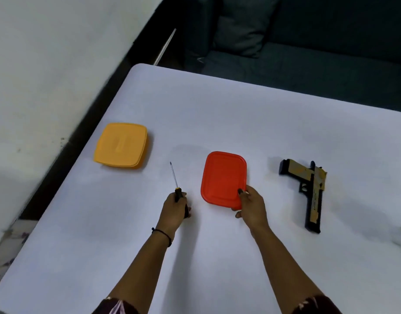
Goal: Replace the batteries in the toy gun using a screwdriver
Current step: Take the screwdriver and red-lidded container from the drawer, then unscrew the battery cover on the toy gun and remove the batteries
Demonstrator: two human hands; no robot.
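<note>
Hands work over a white table (217,114): left hand (175,209) grips the screwdriver (177,189), ready for use; right hand (250,206) pinches the red box (222,177), probably to open it. Toy gun (308,191) lies untouched, right.

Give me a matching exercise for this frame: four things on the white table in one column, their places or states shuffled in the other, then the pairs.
1. yellow square plastic box
2. red rectangular plastic box
3. black-and-tan toy gun
4. black-handled screwdriver

A. gripped by the left hand
B. untouched, right of the red box
C. right hand holds its near corner
D. untouched, left of the screwdriver

Pairs: 1-D, 2-C, 3-B, 4-A.
</note>
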